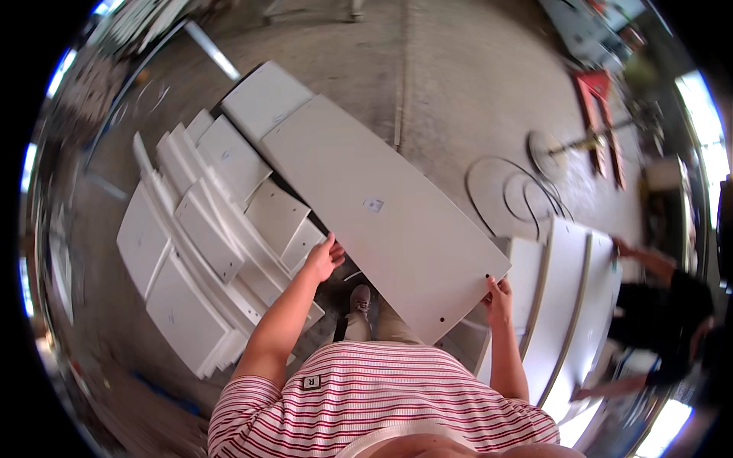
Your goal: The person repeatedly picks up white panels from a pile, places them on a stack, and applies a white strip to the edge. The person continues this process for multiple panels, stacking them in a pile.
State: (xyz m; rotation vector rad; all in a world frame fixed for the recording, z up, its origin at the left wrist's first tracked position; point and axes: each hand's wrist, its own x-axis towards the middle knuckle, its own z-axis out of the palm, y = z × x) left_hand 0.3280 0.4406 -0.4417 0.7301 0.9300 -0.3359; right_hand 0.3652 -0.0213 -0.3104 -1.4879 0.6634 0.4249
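Note:
A long off-white panel (pixel 397 206) lies slantwise in front of my body, with a small label near its middle and two dark round holes by its near end. My left hand (pixel 326 259) is closed at the panel's left long edge; some of its fingers are hidden. At the near right corner, my right hand (pixel 498 298) pinches the same panel, thumb on top beside one hole. Beyond the panel's far end sits another off-white board (pixel 267 95), partly covered by it.
Stacks of white boards (pixel 210 229) spread over the floor at left. On the right, a co-worker (pixel 660 305) has both hands at long white panels (pixel 561 298). Black cable loops (pixel 519 191), a round-based stand (pixel 546 153) and a red pallet jack (pixel 599 122) stand farther right.

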